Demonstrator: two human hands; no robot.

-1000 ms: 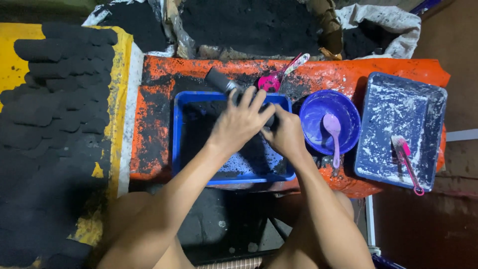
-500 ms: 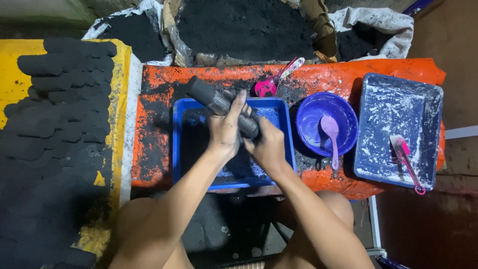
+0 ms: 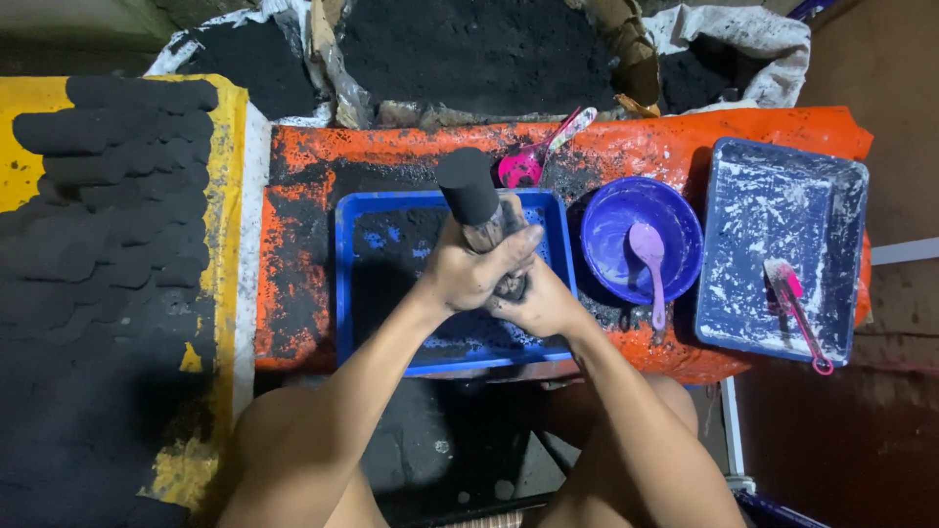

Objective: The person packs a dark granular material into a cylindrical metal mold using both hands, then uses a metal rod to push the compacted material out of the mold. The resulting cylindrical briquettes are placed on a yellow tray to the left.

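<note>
Head view, read from left to right with the blue tray (image 3: 357, 293) as landmark. Far left of the tray, rows of black pressed cylinders (image 3: 108, 196) lie on a yellow sheet (image 3: 15, 166). The tray sits on an orange cloth (image 3: 303, 156) smeared with black powder, and its floor is dusted with the same powder. Above the tray's middle, the left hand (image 3: 474, 274) is wrapped closed around a grey tube mould (image 3: 489, 230), from whose top a black cylinder (image 3: 468, 186) protrudes, tilted up and leftward. The right hand (image 3: 538, 303), touching the left, is cupped tightly under the tube's lower end. Behind the tray lie sacks of black powder (image 3: 479, 49) and a pink spoon (image 3: 533, 161). Just right of the tray stands a purple bowl (image 3: 611, 215) holding a lilac spoon (image 3: 650, 264). Farther right, a second blue tray (image 3: 831, 205), streaked white, holds a pink brush (image 3: 797, 308).
</note>
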